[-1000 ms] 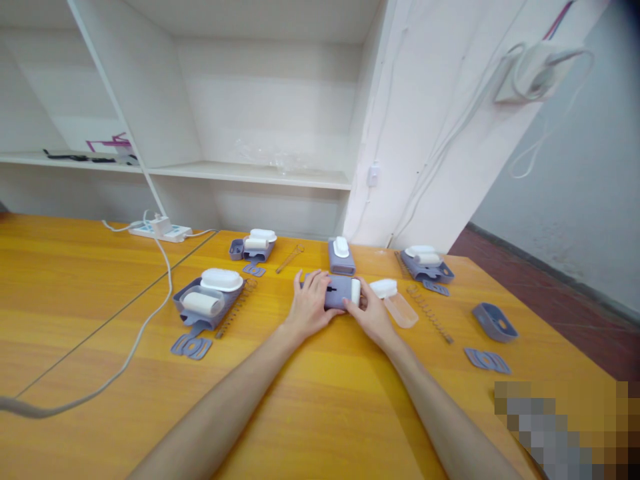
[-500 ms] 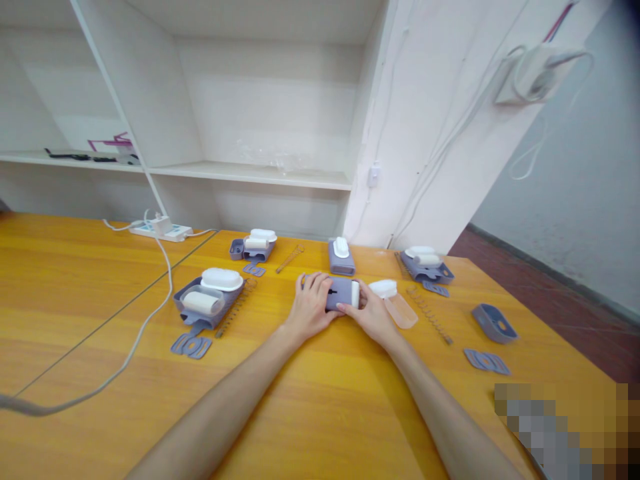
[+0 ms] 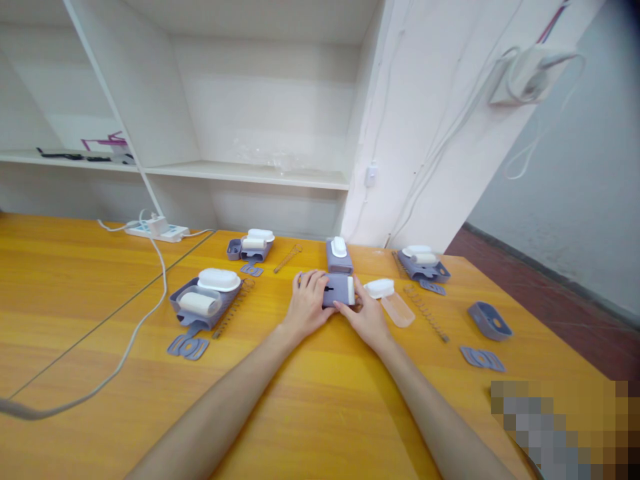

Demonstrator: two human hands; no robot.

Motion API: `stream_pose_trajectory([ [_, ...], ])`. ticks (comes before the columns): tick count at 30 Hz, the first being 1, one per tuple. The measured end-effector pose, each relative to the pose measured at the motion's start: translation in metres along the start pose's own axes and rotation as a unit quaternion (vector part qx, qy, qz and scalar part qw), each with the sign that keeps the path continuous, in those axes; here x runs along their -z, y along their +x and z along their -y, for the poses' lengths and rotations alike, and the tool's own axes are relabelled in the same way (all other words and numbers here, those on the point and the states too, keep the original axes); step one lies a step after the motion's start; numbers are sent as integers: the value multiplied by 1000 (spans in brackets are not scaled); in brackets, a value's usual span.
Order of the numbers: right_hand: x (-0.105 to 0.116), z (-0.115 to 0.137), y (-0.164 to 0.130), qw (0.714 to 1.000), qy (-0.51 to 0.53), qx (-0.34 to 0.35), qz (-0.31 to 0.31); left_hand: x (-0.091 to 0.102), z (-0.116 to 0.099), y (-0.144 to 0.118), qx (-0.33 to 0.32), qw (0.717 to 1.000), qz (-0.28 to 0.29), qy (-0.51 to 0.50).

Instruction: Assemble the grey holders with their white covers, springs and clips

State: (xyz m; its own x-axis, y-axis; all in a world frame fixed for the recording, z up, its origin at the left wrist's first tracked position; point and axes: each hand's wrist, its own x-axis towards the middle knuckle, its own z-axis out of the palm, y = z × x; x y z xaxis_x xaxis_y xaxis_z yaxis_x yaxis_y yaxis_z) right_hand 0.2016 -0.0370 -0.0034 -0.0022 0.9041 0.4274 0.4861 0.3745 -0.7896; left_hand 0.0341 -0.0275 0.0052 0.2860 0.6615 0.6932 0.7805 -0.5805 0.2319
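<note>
A small grey-purple plastic case [image 3: 338,288] with a white end piece lies on the wooden table [image 3: 320,400] at centre. My left hand [image 3: 306,305] grips its left side, fingers curled over the top. From the right, my right hand [image 3: 367,319] holds the case with its thumb at the front edge. Just beyond the case stands a similar grey case [image 3: 339,256] with a white cap on top.
Left of my hands lie a grey tray with white parts [image 3: 203,301], a spring [image 3: 234,307] and a flat grey plate [image 3: 188,347]. To the right are a white lid [image 3: 379,288], a clear cover [image 3: 398,309], a long spring [image 3: 427,312], a grey shell [image 3: 489,321]. A white cable [image 3: 135,333] crosses the left.
Both hands stay on the grey case. The view has shifted slightly; my right thumb has moved a little along the case's front edge.
</note>
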Motion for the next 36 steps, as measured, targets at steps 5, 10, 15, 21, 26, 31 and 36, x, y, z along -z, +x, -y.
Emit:
stream_pose_trajectory([
  [5, 3, 10, -6, 982, -148, 107, -47, 1, 1, -1, 38, 999, -37, 0],
  [10, 8, 3, -5, 949, -240, 80, -190, 3, 0, 0, 22, 999, -47, -9],
  [15, 8, 4, -5, 958, -215, 130, -136, 3, 1, 0, 50, 997, -62, -13],
  [21, 7, 12, -5, 935, -292, 63, -188, 3, -1, -1, 20, 997, -60, -33],
  [26, 18, 4, -2, 915, -332, 24, -230, 2, -2, -1, 34, 996, -77, -43],
  [31, 16, 4, -4, 888, -397, -17, -233, 2, -2, 1, 43, 995, -86, -34],
  [36, 15, 1, -8, 859, -453, -46, -233, 2, -1, 0, 53, 994, -91, -26],
])
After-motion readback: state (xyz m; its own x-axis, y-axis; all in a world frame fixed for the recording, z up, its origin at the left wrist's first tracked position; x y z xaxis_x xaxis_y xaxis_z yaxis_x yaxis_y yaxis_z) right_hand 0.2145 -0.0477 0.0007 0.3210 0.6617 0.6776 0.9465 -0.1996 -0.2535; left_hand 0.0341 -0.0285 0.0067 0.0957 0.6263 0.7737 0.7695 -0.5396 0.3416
